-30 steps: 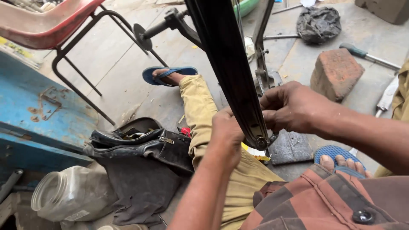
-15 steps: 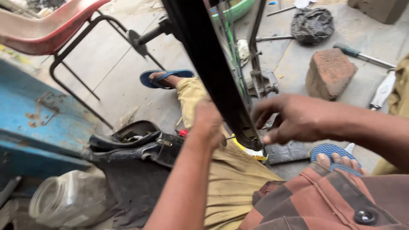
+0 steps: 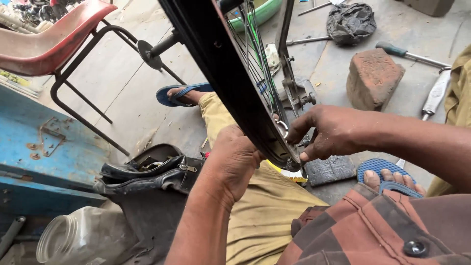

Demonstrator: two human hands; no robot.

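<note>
A black bicycle wheel rim [image 3: 223,68] with thin spokes [image 3: 255,64] runs down from the top centre to my lap. My left hand [image 3: 234,159] grips the rim's outer side near its lowest part. My right hand [image 3: 326,131] is on the inner side, its fingertips pinching at a spoke end where a small metal ring [image 3: 283,128] shows. I sit with my leg in mustard trousers [image 3: 255,206] stretched out, foot in a blue sandal [image 3: 181,93].
A red chair on a black frame [image 3: 59,34] stands top left. A blue metal box [image 3: 44,157] is left, with a black bag [image 3: 147,172] and a plastic jar [image 3: 78,238] beside it. A brick [image 3: 373,78], a black plastic bag [image 3: 351,22] and tools lie on the concrete floor.
The view has shifted slightly and the rim has swung a little. My left hand has slid along the rim; my right hand stays pinched at the spoke end.
</note>
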